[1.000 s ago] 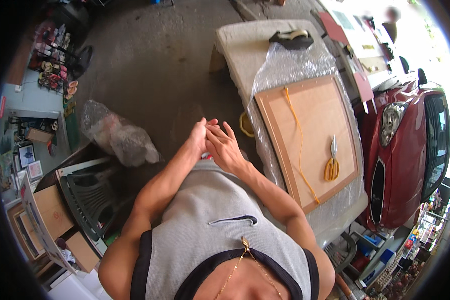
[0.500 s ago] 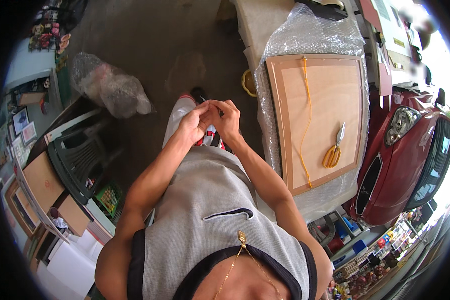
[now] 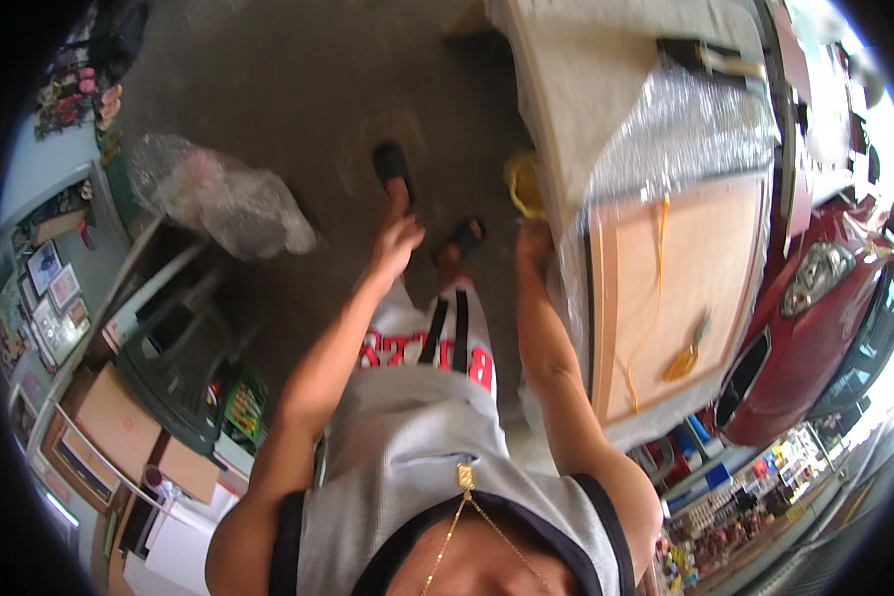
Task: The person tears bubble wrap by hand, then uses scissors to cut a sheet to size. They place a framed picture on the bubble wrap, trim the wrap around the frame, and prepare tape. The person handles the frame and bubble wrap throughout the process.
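Observation:
My left hand (image 3: 397, 246) hangs over the floor in front of my legs, slightly blurred, with its fingers loosely apart and nothing visible in them. My right hand (image 3: 535, 244) is beside the table's near edge, just below a yellow basin (image 3: 524, 186). Its fingers are curled closed, and whatever they hold is too small and blurred to make out. On the table to the right lies a framed panel (image 3: 621, 298), back side up, with a yellow cord (image 3: 662, 248) along it. Scissors with yellow handles (image 3: 680, 365) rest on the panel.
Bubble wrap (image 3: 705, 124) spreads under the panel on the covered table (image 3: 556, 60). A crumpled clear plastic bag (image 3: 219, 199) is on the floor at left, near a dark plastic chair (image 3: 174, 348). A red car (image 3: 805, 338) stands beyond the table.
My hands were together in front of my waist and have parted. The right has gone to the table's edge, the left forward over the floor. My view has shifted, showing both feet.

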